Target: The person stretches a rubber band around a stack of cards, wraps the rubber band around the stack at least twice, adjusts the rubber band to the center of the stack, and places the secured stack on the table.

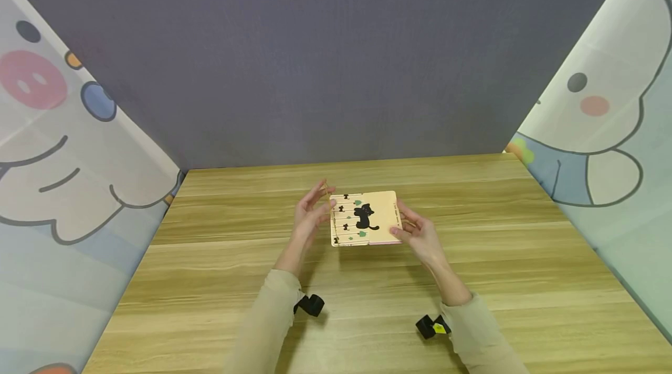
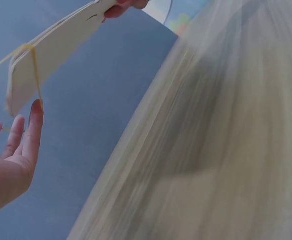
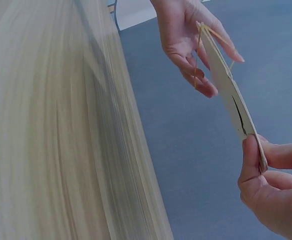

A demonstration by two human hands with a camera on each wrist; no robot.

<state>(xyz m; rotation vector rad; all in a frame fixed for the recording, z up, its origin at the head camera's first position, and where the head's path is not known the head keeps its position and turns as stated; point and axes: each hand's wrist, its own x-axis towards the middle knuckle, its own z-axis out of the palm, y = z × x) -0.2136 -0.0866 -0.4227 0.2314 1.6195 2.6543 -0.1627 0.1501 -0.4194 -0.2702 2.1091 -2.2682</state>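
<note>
While the right hand pinches the booklet, seemingly for steadiness, the left hand, fingers spread, tautens a yellow band.

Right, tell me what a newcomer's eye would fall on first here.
Probably the black cat on the cream booklet, held above the wood-grain table in the person's right grip. Next, the thin yellow band stretched by the fingers of the left grip at the booklet's left end. Then the big cartoon pig's pink snout on the panel at far left.
</note>
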